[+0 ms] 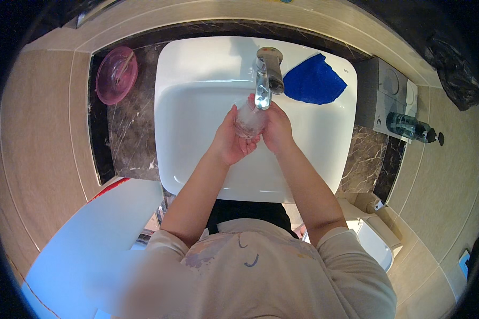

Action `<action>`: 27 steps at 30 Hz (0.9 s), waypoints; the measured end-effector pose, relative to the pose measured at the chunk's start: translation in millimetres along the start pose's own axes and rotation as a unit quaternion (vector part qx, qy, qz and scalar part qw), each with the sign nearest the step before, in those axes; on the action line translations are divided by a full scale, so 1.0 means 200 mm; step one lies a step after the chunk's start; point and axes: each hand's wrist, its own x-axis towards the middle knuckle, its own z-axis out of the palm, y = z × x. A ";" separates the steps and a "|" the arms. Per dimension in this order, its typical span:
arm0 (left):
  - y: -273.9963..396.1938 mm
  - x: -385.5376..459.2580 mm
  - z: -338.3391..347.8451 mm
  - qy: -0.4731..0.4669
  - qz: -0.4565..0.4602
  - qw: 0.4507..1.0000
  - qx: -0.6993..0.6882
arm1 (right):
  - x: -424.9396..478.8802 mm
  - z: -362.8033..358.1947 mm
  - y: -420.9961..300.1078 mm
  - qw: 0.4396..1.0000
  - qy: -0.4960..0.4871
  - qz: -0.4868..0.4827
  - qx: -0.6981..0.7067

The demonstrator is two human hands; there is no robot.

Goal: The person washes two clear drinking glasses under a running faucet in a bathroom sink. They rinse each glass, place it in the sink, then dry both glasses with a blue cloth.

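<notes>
A clear cup or glass (249, 122) is held between both hands over the white washbasin (195, 159), right below the chrome faucet (269, 75). My left hand (233, 141) is wrapped around its left and lower side. My right hand (277, 127) grips it from the right, partly hidden by the faucet's end. The inside of the cup looks whitish and blurred; whether water is running into it cannot be told for certain. A blue cloth (314, 81) lies spread on the basin's rim, to the right of the faucet.
A pink translucent bowl (117, 75) with a thin item in it stands on the dark marble counter (133, 131) at left. At right are a grey box (385, 87) and a teal pump bottle (409, 127). A black plastic bag (455, 75) hangs at upper right.
</notes>
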 end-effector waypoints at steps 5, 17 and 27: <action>-0.01 0.01 -0.01 0.046 0.040 0.998 -0.007 | -0.03 0.10 -0.02 0.999 0.018 -0.017 -0.048; -0.13 0.02 -0.05 0.075 0.468 0.794 0.381 | -0.05 0.13 -0.04 0.993 0.063 0.090 0.045; -0.12 0.00 -0.01 -0.014 0.327 0.945 0.014 | 0.00 0.09 0.01 0.994 -0.013 -0.004 0.110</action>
